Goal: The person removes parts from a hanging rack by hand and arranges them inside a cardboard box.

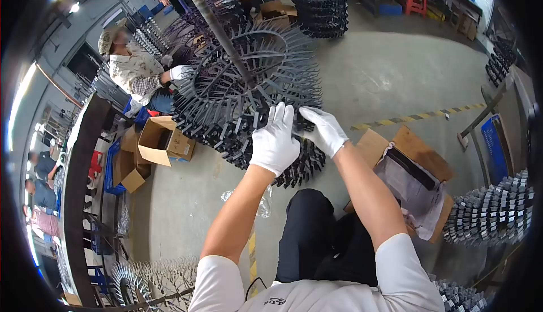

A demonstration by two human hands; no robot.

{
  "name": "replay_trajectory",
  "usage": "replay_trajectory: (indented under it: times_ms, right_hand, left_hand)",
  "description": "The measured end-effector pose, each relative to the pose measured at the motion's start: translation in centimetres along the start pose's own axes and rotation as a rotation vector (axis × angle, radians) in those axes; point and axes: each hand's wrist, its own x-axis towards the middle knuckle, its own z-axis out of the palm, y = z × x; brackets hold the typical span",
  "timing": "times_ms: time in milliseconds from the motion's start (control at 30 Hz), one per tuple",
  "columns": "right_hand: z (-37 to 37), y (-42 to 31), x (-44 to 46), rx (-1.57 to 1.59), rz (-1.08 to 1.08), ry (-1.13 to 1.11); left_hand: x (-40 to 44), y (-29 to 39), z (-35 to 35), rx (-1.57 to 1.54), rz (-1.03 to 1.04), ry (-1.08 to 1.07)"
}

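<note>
In front of me stands a tall round rack (240,57) with rings of curved prongs around a central pole. Small black block-shaped parts (235,136) hang crowded on its prong ends. My left hand (275,140), in a white glove, lies against the near side of the rack with its fingers stretched out over the parts. Beside it, my right hand (325,130), also gloved, reaches in from the right. Its fingers bend around a black part (305,124), mostly hidden by the glove.
A co-worker (136,71) with white gloves works at the rack's left side. An open carton (161,142) stands left on the floor; another open carton (421,156) with a liner lies right. More loaded racks stand behind (318,6) and at right (492,213). Yellow-black tape (418,117) marks the floor.
</note>
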Motion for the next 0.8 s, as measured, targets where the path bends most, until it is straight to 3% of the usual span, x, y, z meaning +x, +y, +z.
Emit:
replay_trajectory:
  times_ms: [267,400,533,567,667,700,800]
  right_hand:
    - [0.9,-0.8,1.0,-0.061,0.114,-0.026]
    - [0.1,-2.0,0.8,-0.205,0.073,0.098]
    - [-0.4,-0.6,-0.9,-0.011,0.028,-0.012]
    - [0.1,0.2,-1.5,0.020,0.033,0.073]
    - [-0.4,2.0,-2.2,-0.035,-0.143,0.002]
    - [-0.2,1.9,-2.5,-0.027,-0.145,0.023]
    - [3.2,-0.8,-5.6,0.108,-0.010,0.145]
  left_hand:
    - [0.5,0.0,-0.9,-0.047,0.011,-0.004]
    - [0.8,0.2,-1.7,-0.046,0.005,-0.049]
    - [-0.2,0.5,-1.1,0.012,0.022,0.056]
    - [-0.8,0.9,-1.4,-0.002,0.060,0.099]
    - [-4.1,2.9,-4.5,-0.091,0.175,0.237]
    - [-5.2,3.6,-7.1,-0.212,0.203,0.153]
    - [-6.5,0.7,-11.7,-0.370,0.192,0.263]
